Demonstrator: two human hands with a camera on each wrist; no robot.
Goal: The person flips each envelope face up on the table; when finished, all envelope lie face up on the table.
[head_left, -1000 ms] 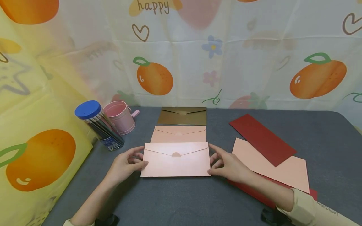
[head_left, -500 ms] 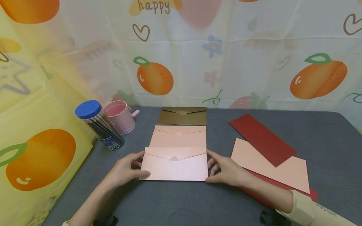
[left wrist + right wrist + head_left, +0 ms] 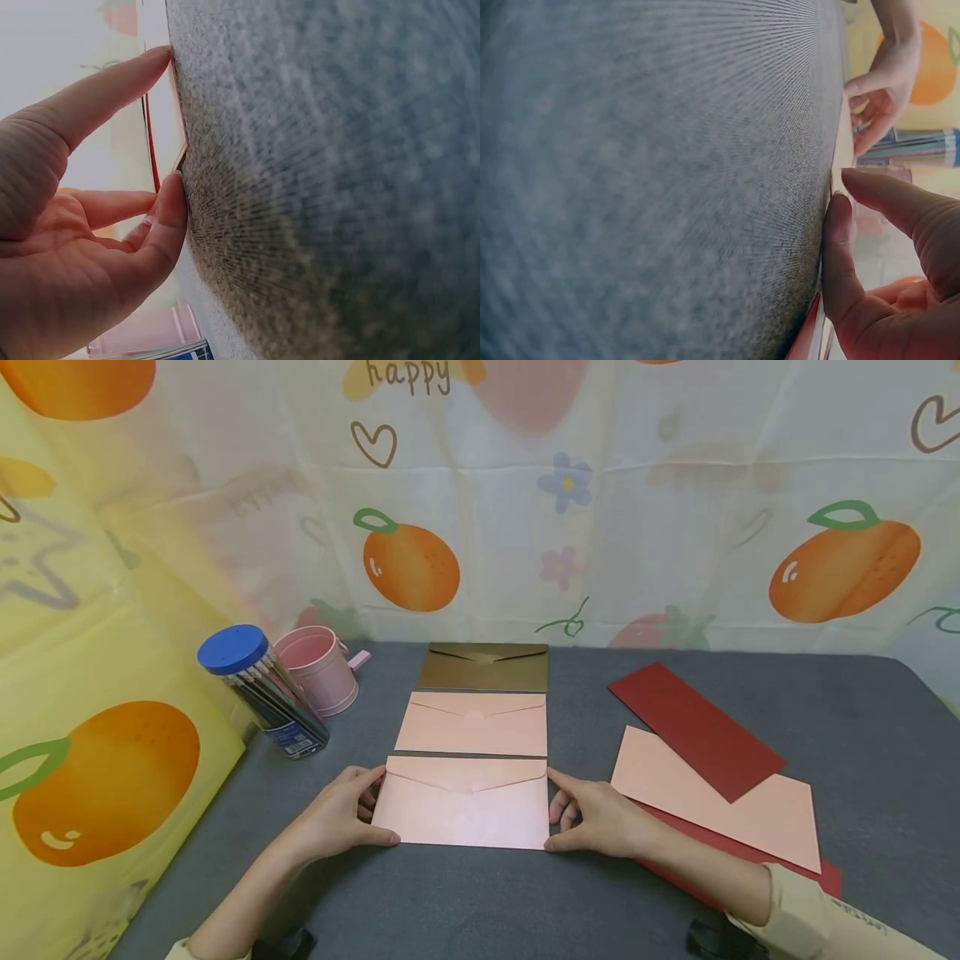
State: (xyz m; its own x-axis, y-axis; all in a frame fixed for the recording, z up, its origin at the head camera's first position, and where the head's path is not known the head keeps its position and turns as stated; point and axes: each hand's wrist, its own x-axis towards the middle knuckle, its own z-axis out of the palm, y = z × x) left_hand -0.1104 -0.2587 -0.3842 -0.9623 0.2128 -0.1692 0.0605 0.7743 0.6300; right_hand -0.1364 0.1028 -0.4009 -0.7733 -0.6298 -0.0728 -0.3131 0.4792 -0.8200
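Note:
A pale pink envelope [image 3: 461,814] lies flap side up on the grey table, nearest the person. My left hand [image 3: 341,814] holds its left edge, thumb at the near corner and index finger at the far one. At the opposite edge my right hand [image 3: 596,817] grips in the same way. Just beyond lies a second pink envelope [image 3: 471,739], and behind that a gold-brown envelope [image 3: 483,677]; narrow gaps separate the three. The left wrist view shows the left thumb and fingers [image 3: 172,217] at the paper's edge, close against the tabletop.
To the right, a dark red paper piece [image 3: 697,731] overlaps a pink one [image 3: 720,785], with more red paper [image 3: 831,877] underneath. At the back left stand a clear pencil tub with a blue lid [image 3: 262,693] and a small pink bucket [image 3: 318,672]. A fruit-print cloth [image 3: 480,527] hangs behind.
The near envelope has come down and toward the person, uncovering the second pink envelope and leaving a gap between them. Both hands have moved with it, still at its sides.

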